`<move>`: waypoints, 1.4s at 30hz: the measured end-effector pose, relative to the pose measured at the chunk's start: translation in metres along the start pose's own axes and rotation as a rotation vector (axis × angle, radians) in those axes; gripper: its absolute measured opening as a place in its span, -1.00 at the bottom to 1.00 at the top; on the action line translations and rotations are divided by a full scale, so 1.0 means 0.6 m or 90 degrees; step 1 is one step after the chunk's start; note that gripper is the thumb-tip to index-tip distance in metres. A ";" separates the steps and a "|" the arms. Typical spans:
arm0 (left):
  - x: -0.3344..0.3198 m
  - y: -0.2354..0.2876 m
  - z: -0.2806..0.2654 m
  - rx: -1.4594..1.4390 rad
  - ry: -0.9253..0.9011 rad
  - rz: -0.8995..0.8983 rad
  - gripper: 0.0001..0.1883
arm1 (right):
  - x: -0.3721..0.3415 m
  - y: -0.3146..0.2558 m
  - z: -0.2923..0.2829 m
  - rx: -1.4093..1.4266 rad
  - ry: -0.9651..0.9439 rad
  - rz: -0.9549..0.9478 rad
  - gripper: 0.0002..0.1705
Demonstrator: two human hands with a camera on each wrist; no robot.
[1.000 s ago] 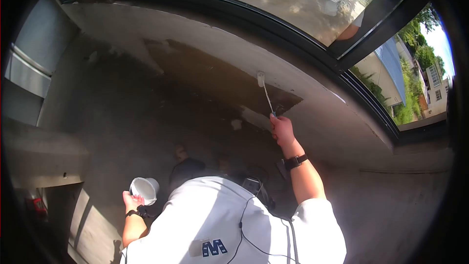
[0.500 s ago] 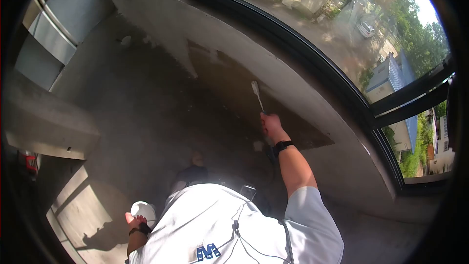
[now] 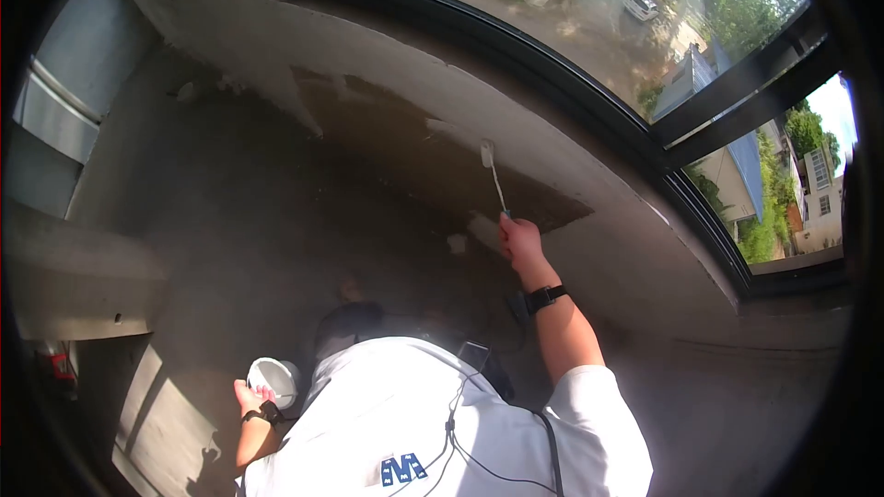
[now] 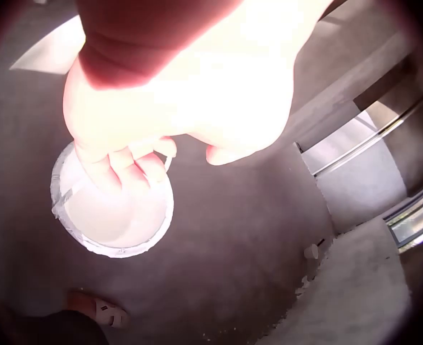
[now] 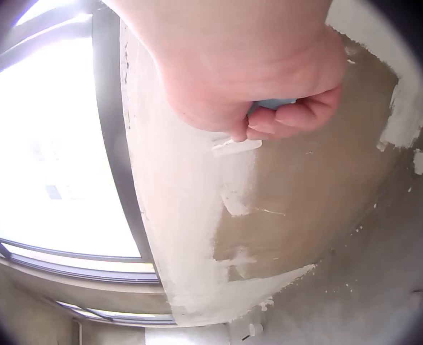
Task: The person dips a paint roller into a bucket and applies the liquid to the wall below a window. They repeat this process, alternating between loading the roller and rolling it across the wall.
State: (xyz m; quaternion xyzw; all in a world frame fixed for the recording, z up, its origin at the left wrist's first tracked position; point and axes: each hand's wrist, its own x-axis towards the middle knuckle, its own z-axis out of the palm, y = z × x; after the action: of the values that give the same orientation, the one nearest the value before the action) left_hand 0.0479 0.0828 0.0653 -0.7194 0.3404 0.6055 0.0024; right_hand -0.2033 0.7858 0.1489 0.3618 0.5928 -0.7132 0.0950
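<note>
Just right of centre: right grip (image 3: 522,241) curled round paint roller (image 3: 488,155), stretched out, likely for reach to wall (image 3: 635,253). Lower left: left grip (image 3: 253,396) curled over bucket rim (image 4: 119,251), presumably steadying it.

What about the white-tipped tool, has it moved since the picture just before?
Yes: in the head view, the white-tipped tool has moved nearer the black window frame.
</note>
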 end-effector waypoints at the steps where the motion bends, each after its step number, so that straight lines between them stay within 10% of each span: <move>1: 0.010 -0.002 0.020 0.009 0.005 0.015 -0.32 | -0.017 0.005 -0.028 0.006 0.013 -0.001 -0.60; 21: -0.101 -0.033 0.245 0.108 -0.162 0.146 -0.40 | -0.200 0.134 -0.367 0.104 0.135 -0.057 -0.68; 42: -0.217 -0.019 0.118 0.147 -0.110 0.317 -0.65 | 0.094 0.038 -0.040 -0.042 -0.097 -0.014 -0.61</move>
State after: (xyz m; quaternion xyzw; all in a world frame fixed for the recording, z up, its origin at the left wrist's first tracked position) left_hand -0.0124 0.1847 0.1554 -0.5543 0.5718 0.6039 -0.0350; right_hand -0.2212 0.8178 0.0951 0.2967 0.6108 -0.7198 0.1442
